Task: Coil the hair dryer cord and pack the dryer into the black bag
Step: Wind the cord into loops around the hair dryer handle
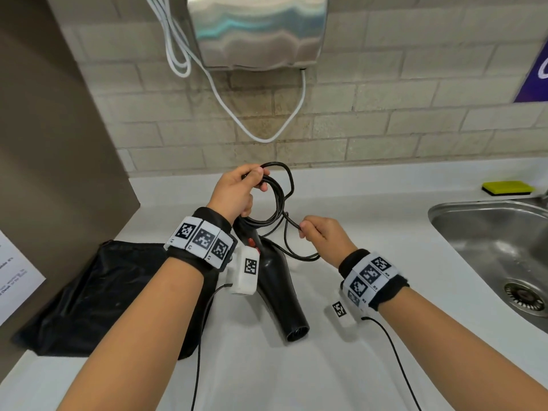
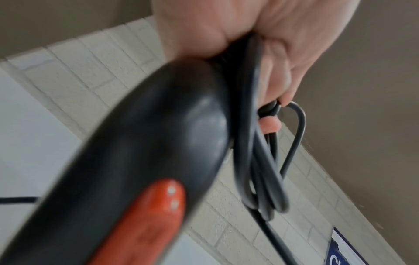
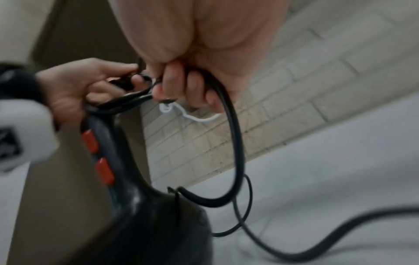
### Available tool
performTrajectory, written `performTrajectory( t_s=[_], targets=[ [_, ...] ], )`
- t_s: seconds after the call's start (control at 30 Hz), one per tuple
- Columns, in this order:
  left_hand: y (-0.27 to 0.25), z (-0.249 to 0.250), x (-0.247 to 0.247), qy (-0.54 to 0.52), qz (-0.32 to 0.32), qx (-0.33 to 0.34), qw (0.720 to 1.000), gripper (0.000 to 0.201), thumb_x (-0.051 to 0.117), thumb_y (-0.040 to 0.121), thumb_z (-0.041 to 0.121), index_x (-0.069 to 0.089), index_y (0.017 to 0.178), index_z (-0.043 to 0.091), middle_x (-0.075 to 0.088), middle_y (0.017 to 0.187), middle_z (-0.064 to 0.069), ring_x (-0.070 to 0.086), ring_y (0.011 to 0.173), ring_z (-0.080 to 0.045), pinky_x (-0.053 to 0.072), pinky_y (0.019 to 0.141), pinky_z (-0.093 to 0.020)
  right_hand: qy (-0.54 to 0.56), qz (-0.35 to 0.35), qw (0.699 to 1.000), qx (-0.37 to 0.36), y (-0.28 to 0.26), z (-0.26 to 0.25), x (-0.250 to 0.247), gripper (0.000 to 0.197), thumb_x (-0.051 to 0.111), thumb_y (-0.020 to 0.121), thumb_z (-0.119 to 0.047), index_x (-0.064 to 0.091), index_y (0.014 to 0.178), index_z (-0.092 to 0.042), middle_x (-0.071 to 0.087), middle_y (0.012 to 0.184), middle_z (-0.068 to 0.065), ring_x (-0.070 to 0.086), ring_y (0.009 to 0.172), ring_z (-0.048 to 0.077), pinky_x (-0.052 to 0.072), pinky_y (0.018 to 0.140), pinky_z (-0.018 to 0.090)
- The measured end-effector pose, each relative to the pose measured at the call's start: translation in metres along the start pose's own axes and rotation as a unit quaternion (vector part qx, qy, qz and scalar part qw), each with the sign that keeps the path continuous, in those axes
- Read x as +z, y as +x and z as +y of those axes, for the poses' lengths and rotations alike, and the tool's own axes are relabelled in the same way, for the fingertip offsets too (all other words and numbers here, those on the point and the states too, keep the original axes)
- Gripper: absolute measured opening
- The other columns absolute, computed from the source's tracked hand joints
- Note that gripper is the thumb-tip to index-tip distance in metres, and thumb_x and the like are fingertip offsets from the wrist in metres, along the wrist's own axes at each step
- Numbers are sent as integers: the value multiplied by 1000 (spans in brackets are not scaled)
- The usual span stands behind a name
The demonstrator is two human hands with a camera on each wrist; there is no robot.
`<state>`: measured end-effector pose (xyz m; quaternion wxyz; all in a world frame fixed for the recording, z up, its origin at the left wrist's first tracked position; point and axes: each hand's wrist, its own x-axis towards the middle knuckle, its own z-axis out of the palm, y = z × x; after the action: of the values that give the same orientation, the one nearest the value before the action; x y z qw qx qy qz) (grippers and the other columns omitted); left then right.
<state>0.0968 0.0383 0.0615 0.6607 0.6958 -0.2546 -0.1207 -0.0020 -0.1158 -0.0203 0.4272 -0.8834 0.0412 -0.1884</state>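
Note:
The black hair dryer (image 1: pixel 278 292) with red buttons (image 3: pixel 90 141) stands tilted on the white counter (image 1: pixel 370 209), nozzle toward me and handle up. My left hand (image 1: pixel 240 191) grips the handle top together with several loops of the black cord (image 1: pixel 278 197). In the left wrist view the loops (image 2: pixel 256 161) hang beside the handle (image 2: pixel 147 152). My right hand (image 1: pixel 317 232) pinches a loose strand of cord (image 3: pixel 235 143) just right of the coil. More cord trails over the counter behind the dryer. The black bag (image 1: pixel 98 295) lies flat on the counter, left of the dryer.
A steel sink (image 1: pixel 474 221) is set into the counter on the right, with a yellow sponge (image 1: pixel 507 187) behind it. A metal hand dryer (image 1: pixel 258 31) and a white cable (image 1: pixel 267 137) hang on the brick wall. A brown panel (image 1: pixel 59 143) closes the left side.

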Motion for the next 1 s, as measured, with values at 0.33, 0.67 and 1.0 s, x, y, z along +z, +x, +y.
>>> performTrajectory(
  t_s=[0.33, 0.67, 1.0],
  targets=[
    [-5, -1, 5, 6, -22, 14, 1000, 21, 43, 98, 19, 61, 86, 17, 54, 65, 0, 23, 29, -7, 18, 35, -15, -141, -1, 958, 251, 2, 75, -15, 23, 46, 92, -11, 61, 110, -11, 60, 117, 8, 53, 107, 24, 40, 92, 28],
    [-5, -1, 6, 17, -32, 17, 999, 22, 43, 98, 19, 61, 86, 17, 54, 66, -1, 23, 28, -7, 18, 35, -15, -421, -228, 817, 320, 5, 99, -10, 28, 55, 84, -16, 54, 111, -9, 62, 111, 7, 60, 95, 24, 48, 83, 30],
    [3, -1, 4, 17, -16, 1, 1000, 22, 43, 99, 21, 61, 88, 18, 53, 67, -1, 23, 29, -6, 20, 35, -15, 255, -220, 906, 255, 5, 9, -26, 21, 44, 89, 5, 58, 78, -7, 53, 64, 3, 40, 37, 7, 32, 37, 15]
  ],
)
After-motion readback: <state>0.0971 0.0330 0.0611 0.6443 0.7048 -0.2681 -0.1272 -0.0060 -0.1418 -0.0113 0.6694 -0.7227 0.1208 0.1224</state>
